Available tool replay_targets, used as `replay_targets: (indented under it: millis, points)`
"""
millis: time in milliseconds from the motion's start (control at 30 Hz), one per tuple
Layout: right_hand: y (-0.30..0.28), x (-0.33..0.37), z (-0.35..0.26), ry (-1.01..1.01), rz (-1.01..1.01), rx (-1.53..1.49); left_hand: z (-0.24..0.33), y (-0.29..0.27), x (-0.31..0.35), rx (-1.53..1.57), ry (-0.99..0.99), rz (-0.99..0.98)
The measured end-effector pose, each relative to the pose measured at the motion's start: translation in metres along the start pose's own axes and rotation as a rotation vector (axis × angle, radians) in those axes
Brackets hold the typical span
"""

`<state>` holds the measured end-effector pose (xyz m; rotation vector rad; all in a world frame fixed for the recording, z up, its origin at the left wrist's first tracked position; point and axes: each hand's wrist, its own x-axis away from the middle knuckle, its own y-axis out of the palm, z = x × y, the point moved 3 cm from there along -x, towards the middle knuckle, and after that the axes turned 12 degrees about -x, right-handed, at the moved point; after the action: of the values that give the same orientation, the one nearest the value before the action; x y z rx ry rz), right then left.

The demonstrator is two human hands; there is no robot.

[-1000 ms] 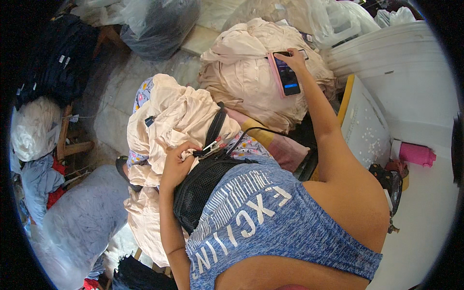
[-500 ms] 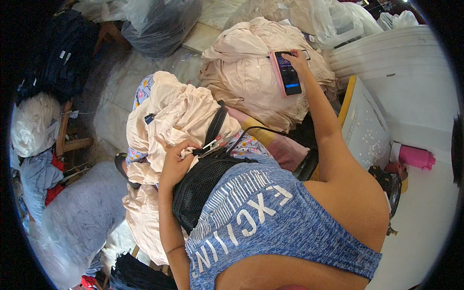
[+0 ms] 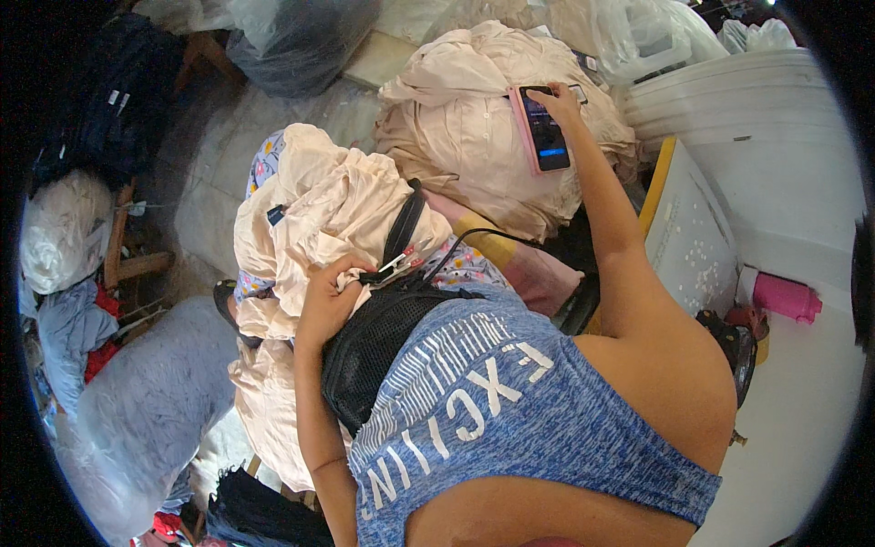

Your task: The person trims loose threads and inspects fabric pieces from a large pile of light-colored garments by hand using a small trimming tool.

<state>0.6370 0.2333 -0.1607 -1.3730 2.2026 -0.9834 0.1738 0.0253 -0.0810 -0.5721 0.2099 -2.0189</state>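
A phone in a pink case [image 3: 545, 137], its screen lit, leans against a large mound of cream garments [image 3: 456, 118] in front of me. My right hand [image 3: 558, 102] grips its upper right edge, with the thumb over the screen; the fingers behind are hidden. Across my lap lies a bunched cream garment [image 3: 328, 201] with a small dark label. My left hand [image 3: 330, 296] is closed on a fold of it, beside a black mesh waist bag [image 3: 378, 342]. Next to those fingers, at the bag's strap, is a slim metal item with red parts [image 3: 398, 264].
Clear plastic sacks of clothing [image 3: 150, 410] stand at left, below a stack of dark garments [image 3: 100, 100]. More plastic bags [image 3: 638, 36] lie beyond the mound. On the right are a white panel with a yellow edge [image 3: 688, 210] and a pink object [image 3: 787, 296].
The view has shifted slightly. My left hand still grips the cream garment, and my right hand stays at the phone with the thumb a little farther in over the screen.
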Motion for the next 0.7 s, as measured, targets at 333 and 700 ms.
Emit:
replay_targets:
  millis: [333,700]
  points:
    - [-0.001,0.006,-0.006,-0.025,0.040,0.082,-0.003,0.001,-0.001,0.042,-0.001,-0.004]
    - [0.000,-0.008,0.013,0.042,-0.055,-0.096,0.004,0.000,0.000,0.054,-0.018,-0.008]
